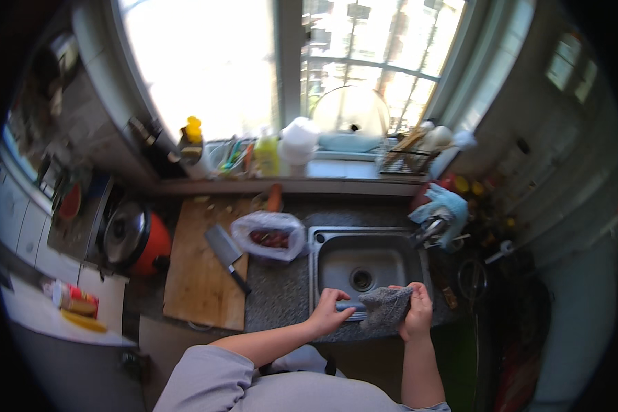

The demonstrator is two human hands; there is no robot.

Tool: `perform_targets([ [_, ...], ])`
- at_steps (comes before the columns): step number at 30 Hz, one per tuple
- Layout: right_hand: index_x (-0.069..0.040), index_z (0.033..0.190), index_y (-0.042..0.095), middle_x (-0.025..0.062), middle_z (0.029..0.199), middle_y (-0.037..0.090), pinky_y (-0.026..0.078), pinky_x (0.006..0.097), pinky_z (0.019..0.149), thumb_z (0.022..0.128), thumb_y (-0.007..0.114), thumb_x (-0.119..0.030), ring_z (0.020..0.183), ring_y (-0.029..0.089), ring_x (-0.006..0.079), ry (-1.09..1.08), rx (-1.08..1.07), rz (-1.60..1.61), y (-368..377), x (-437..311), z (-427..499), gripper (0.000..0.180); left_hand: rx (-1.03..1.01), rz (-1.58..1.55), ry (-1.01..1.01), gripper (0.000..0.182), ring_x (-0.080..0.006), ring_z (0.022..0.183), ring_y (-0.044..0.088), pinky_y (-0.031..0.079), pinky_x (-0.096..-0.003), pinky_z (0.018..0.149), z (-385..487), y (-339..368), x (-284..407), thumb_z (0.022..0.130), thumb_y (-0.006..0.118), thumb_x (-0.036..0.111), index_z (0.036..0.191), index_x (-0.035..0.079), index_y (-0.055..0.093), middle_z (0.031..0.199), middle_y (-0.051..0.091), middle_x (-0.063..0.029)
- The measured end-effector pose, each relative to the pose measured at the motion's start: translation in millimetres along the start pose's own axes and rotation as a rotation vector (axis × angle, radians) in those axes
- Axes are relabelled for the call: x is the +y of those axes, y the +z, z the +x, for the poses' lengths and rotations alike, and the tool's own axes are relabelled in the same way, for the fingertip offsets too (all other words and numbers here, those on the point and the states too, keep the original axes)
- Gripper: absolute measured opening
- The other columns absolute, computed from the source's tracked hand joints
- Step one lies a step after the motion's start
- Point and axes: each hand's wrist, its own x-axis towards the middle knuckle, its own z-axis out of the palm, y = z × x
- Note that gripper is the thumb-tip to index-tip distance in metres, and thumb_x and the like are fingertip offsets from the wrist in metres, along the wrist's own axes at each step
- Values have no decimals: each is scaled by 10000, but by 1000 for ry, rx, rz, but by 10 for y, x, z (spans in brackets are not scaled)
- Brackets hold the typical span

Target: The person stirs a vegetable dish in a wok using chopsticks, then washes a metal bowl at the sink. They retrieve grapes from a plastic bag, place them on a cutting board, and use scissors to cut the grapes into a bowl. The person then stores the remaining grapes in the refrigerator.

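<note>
My right hand point(417, 311) grips a grey cloth point(389, 305) by its right side, over the front edge of a stainless steel sink point(335, 268). Just left of the cloth is my left hand point(331, 312), its thumb and fingers spread apart with nothing between them. Below the cloth and beyond it, the sink's drain point(361, 279) shows in the basin. A light blue cloth point(450, 206) hangs over the faucet point(435, 229) at the sink's right. Part of the sink's front rim is hidden behind the grey cloth and my hands.
A cleaver point(224, 246) lies on a wooden cutting board point(195, 278), its handle past the right edge. Between board and sink stands a plastic bag point(242, 226) of dark red pieces. An orange pot point(154, 242) is at left. Bottles and a dish rack point(404, 162) line the windowsill.
</note>
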Motion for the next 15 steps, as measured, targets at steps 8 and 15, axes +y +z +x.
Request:
perform_targets([
  [8, -36, 1011, 520, 155, 1024, 639, 495, 443, 888, 1017, 345, -232, 946, 623, 287, 631, -163, 110, 893, 1870, 27, 263, 889, 397, -743, 605, -341, 1116, 405, 315, -481, 943, -631, -1430, -1409, 711, 773, 436, 1073, 59, 469, 1132, 432, -147],
  [15, -15, 1058, 543, 160, 1048, 650, 488, 461, 900, 1008, 353, -245, 960, 631, 306, 593, -158, 21, 1681, 2332, 108, 302, 773, 427, -1019, 569, -339, 1163, 444, 375, -464, 948, -96, -1976, -1672, 697, 753, 389, 1090, 40, 536, 1169, 488, -174],
])
